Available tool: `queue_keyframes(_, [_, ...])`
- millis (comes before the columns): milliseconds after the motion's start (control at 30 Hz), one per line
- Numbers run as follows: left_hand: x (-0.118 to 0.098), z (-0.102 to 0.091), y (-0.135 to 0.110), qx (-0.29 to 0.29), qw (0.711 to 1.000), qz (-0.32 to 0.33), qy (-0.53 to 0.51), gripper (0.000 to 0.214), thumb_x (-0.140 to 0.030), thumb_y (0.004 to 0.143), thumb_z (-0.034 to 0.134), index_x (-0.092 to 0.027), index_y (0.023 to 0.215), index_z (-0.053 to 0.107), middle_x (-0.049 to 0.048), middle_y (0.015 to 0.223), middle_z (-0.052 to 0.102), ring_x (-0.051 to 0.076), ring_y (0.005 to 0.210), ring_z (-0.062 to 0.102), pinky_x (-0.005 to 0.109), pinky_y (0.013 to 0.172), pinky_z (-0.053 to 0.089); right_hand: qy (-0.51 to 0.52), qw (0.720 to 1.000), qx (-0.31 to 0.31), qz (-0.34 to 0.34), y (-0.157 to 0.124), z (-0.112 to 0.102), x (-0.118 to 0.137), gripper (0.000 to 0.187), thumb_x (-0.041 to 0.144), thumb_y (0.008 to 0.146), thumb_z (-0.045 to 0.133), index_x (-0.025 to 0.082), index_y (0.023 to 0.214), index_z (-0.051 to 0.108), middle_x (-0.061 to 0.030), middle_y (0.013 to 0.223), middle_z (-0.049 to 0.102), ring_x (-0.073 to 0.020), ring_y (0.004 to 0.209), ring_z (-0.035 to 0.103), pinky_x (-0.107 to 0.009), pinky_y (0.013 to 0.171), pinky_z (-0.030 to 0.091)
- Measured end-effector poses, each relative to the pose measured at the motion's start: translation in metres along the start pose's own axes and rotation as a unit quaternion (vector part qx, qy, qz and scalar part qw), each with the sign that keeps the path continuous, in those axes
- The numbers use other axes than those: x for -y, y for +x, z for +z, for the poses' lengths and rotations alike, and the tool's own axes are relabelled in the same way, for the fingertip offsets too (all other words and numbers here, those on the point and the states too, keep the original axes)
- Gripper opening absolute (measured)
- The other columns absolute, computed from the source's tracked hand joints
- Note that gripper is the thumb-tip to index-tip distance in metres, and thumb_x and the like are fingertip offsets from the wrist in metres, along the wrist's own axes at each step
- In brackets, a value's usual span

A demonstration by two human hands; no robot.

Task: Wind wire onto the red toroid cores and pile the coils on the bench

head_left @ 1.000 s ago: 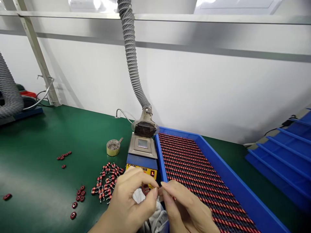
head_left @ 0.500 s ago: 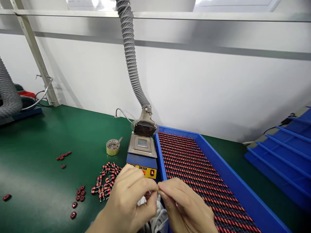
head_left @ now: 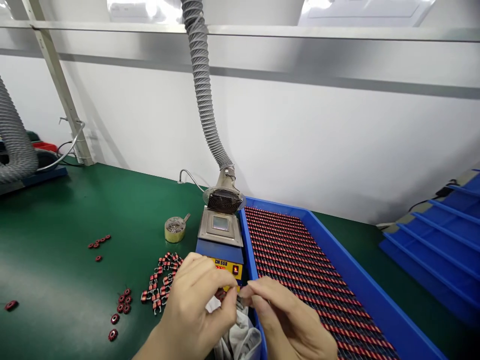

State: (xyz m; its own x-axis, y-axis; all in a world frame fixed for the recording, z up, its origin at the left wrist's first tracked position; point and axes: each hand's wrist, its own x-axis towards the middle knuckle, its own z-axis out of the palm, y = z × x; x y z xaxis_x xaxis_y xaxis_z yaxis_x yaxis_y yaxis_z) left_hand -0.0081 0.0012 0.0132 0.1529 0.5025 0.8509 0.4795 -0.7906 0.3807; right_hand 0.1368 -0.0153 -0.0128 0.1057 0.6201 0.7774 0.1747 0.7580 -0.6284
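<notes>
My left hand [head_left: 198, 302] is closed in a pinch, thumb against forefinger, in front of the solder pot [head_left: 220, 245]. Beside it, my right hand [head_left: 290, 317] is also pinched, with its fingertips a little apart from the left ones. Whatever lies between the fingers is too small and hidden to make out. A loose pile of red-and-black wire-wound coils with bent leads [head_left: 163, 277] sits just left of my left hand. Crumpled whitish cloth [head_left: 243, 336] shows below the hands. To the right, a blue tray [head_left: 369, 285] holds dense rows of similar coils [head_left: 296, 250].
On the green table stands a small yellowish cup [head_left: 174, 232] with a handle. Small wound rings [head_left: 123, 300] lie scattered at left. A grey extraction hose [head_left: 204, 95] hangs over the solder pot. Stacked blue trays [head_left: 438, 240] lean at far right.
My fingertips have drawn slightly apart, where before they met. The view has shifted a little; the coils and tray appear unmoved.
</notes>
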Motion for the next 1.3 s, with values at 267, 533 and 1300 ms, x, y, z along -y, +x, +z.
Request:
queue_keyframes(267, [-0.001,0.0,0.001,0.035,0.994,-0.05,-0.095,0.021,-0.003,0.079,0.051,-0.02,0.07,0.057,-0.0037,0.055,0.058,0.011,0.051,0.053,0.022,0.051,0.04,0.024,0.998,0.047,-0.035,0.006,-0.002,-0.003,0.041,-0.01,0.079,0.062,0.022,0.103,0.073,-0.0023,0.082,0.073,-0.0186,0.072,0.068,-0.031,0.066,0.058])
queue_keyframes(533, [0.001,0.01,-0.004,0.009,0.999,0.049,0.009,0.022,-0.002,0.081,0.051,-0.02,0.072,0.057,-0.0046,0.053,0.055,0.011,0.049,0.047,0.025,0.054,0.039,-0.039,0.997,0.065,0.0,0.001,-0.003,-0.002,0.016,0.009,0.095,0.055,0.02,0.09,0.065,-0.002,0.074,0.065,-0.0175,0.068,0.062,-0.028,0.064,0.051])
queue_keyframes(1300, [-0.001,0.017,-0.009,-0.039,0.987,0.103,0.121,0.019,-0.001,0.079,0.055,-0.019,0.077,0.059,-0.0046,0.051,0.057,0.012,0.046,0.047,0.029,0.058,0.041,0.068,0.983,0.064,0.161,-0.002,-0.002,-0.005,0.039,0.03,0.102,0.043,0.021,0.066,0.053,0.003,0.053,0.048,-0.013,0.046,0.048,-0.024,0.043,0.04])
